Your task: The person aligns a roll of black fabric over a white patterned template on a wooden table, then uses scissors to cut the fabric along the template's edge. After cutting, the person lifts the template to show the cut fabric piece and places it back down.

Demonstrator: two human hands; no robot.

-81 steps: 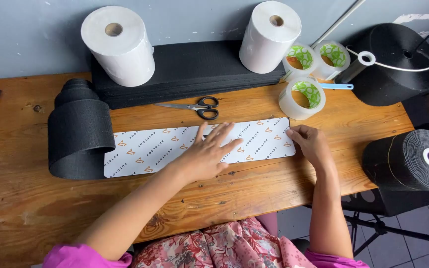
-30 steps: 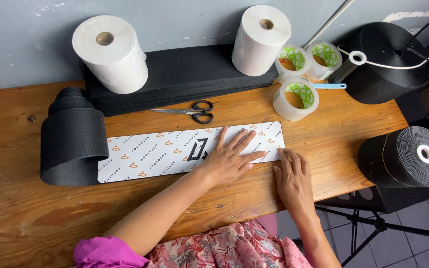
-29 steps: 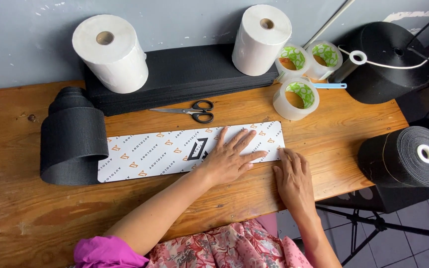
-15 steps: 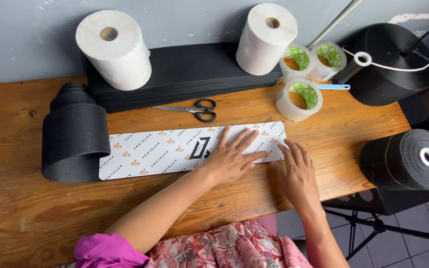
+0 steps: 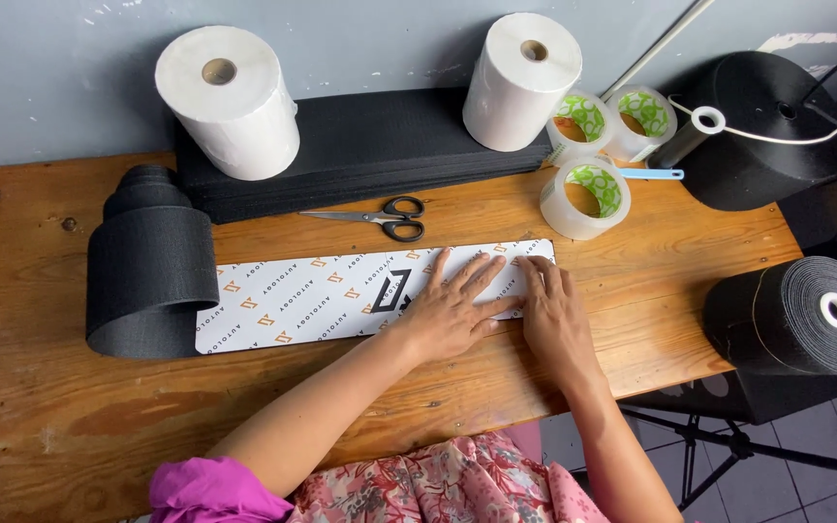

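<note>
Fingers of the left hand point(image 5: 452, 315) lay spread flat, gripping nothing, on the white printed strip point(image 5: 341, 295) stretched across the wooden table point(image 5: 41, 426). Beside it, the right hand point(image 5: 556, 320) pressed open-fingered on the strip's right end, below the scissors point(image 5: 380, 217).

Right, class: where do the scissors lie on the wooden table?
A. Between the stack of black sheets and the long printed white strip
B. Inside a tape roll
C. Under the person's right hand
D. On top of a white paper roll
A: the scissors lie on bare wood between the black sheets and the printed white strip.
</note>
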